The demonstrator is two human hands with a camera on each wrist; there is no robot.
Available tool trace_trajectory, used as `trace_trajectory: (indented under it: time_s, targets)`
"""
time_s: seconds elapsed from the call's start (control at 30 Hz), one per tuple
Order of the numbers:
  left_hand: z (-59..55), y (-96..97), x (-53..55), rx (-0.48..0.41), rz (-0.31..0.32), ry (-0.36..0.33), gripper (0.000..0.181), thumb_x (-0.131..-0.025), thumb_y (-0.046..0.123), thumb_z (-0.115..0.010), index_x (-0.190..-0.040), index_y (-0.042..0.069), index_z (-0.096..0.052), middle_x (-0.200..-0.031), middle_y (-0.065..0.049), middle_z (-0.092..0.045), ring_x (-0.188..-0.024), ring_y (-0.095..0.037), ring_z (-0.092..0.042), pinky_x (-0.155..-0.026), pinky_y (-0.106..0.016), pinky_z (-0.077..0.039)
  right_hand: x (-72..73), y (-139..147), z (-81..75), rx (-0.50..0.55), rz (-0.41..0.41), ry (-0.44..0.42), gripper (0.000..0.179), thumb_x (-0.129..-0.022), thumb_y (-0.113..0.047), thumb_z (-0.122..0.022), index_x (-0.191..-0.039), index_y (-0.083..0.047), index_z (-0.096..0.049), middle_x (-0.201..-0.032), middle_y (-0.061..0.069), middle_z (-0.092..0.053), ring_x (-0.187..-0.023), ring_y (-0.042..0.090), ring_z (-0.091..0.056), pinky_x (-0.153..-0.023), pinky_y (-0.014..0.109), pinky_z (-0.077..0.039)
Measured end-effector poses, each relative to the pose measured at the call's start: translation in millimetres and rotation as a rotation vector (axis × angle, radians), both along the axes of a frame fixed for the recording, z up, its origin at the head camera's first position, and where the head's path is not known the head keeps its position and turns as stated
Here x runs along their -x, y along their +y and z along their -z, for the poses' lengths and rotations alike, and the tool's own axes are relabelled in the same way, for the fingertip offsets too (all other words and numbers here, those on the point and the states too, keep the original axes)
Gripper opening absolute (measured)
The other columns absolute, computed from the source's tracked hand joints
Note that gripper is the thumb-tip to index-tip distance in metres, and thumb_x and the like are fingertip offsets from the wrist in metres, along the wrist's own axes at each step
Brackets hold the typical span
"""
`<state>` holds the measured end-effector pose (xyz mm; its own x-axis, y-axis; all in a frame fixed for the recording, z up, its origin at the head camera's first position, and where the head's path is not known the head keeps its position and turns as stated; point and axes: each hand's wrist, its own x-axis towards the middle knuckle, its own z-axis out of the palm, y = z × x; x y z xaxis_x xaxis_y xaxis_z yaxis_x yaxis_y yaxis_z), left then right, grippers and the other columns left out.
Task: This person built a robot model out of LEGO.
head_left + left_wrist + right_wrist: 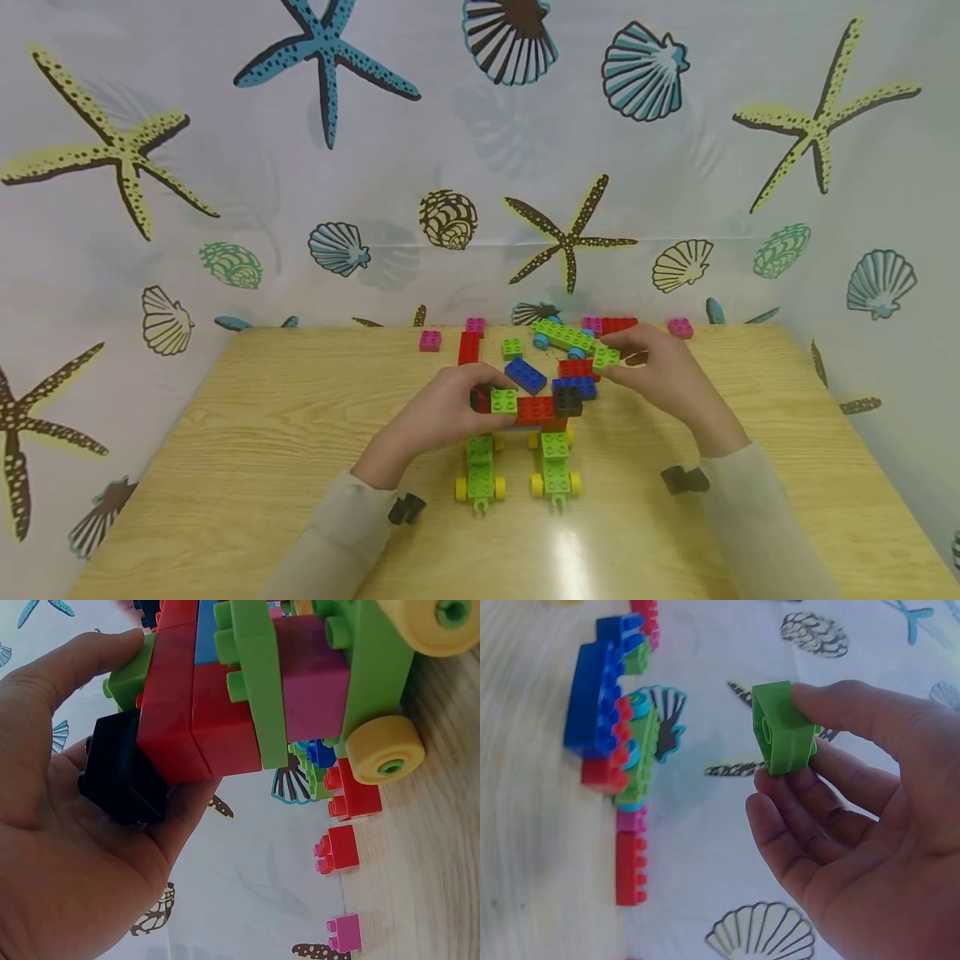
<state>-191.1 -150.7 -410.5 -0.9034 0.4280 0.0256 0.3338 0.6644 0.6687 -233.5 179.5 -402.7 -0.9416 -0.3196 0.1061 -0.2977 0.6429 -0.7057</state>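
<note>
Here's the left hand (71,859), looming large on this side, thumb up against a small green brick (131,679), other fingers passing behind a black brick (120,769), both right up at two red bricks (225,724) set flush together! A sliver of blue piece (206,634) peeks out up top, then comes a green slab (259,682), studs pointing left, then a magenta brick (311,690), then yellow wheels (386,750) with green hubs! Farther back, a pink brick (346,932) stands on the wooden table (435,862), shell-print cloth (247,862) behind it
</note>
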Motion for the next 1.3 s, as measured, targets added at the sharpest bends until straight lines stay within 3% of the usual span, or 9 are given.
trace_trajectory:
  time_s: [0.17,0.33,0.6,0.87,1.1,1.3]
  targets:
    - [-1.6,-0.2,-0.8,-0.004,0.014,0.001,0.037,-0.098,0.031,-0.088,-0.132,0.018,-0.081,-0.131,0.003,-0.080,-0.114,-0.019,-0.067,-0.108,-0.045,-0.062,-14.3,-12,-15.1,0.029,-0.015,0.039,0.042,-0.102,-0.021,-0.082,-0.141,-0.006,-0.075,-0.138,0.014,-0.074,-0.127,0.042,-0.072,-0.112,0.061,-0.061]
    - [-2.3,-0.5,-1.7,-0.004,0.021,-0.001,0.038,-0.099,0.030,-0.088,-0.134,0.017,-0.080,-0.132,0.002,-0.080,-0.113,-0.019,-0.067,-0.107,-0.045,-0.062,-24.0,-24,-19.5,0.046,-0.035,0.059,0.039,-0.103,-0.020,-0.082,-0.139,-0.008,-0.076,-0.137,0.013,-0.075,-0.129,0.041,-0.073,-0.112,0.060,-0.061]
    - [-1.0,0.3,-0.6,-0.015,0.030,0.016,0.039,-0.098,0.032,-0.088,-0.134,0.017,-0.080,-0.133,0.002,-0.079,-0.120,-0.020,-0.069,-0.112,-0.048,-0.061,-30.5,-46,-13.8,0.118,-0.085,0.049,0.035,-0.102,-0.018,-0.082,-0.136,-0.010,-0.078,-0.135,0.011,-0.077,-0.126,0.037,-0.076,-0.110,0.060,-0.063]
    - [-1.2,1.0,-0.4,-0.015,0.026,0.015,0.037,-0.097,0.031,-0.089,-0.132,0.019,-0.080,-0.132,0.002,-0.079,-0.113,-0.018,-0.067,-0.106,-0.041,-0.062,-33.5,-60,-6.2,0.183,-0.153,0.000,0.032,-0.104,-0.019,-0.082,-0.134,-0.009,-0.078,-0.136,0.012,-0.077,-0.122,0.032,-0.077,-0.108,0.054,-0.065]
    - [-1.2,0.7,-0.7,-0.014,0.031,0.043,0.036,-0.097,0.028,-0.090,-0.130,0.017,-0.081,-0.127,0.002,-0.080,-0.100,-0.017,-0.063,-0.092,-0.033,-0.059,-37.4,-70,-5.4,0.147,-0.178,-0.027,0.028,-0.103,-0.022,-0.082,-0.130,-0.014,-0.080,-0.133,0.008,-0.077,-0.116,0.027,-0.072,-0.107,0.051,-0.063]
    - [-1.2,0.5,-0.8,-0.004,0.030,0.047,0.038,-0.097,0.028,-0.090,-0.131,0.015,-0.080,-0.131,-0.001,-0.080,-0.103,-0.018,-0.065,-0.097,-0.036,-0.061,-37.3,-74,-1.3,0.113,-0.170,-0.037,0.029,-0.101,-0.022,-0.085,-0.129,-0.018,-0.081,-0.135,0.004,-0.076,-0.123,0.030,-0.070,-0.111,0.052,-0.062]
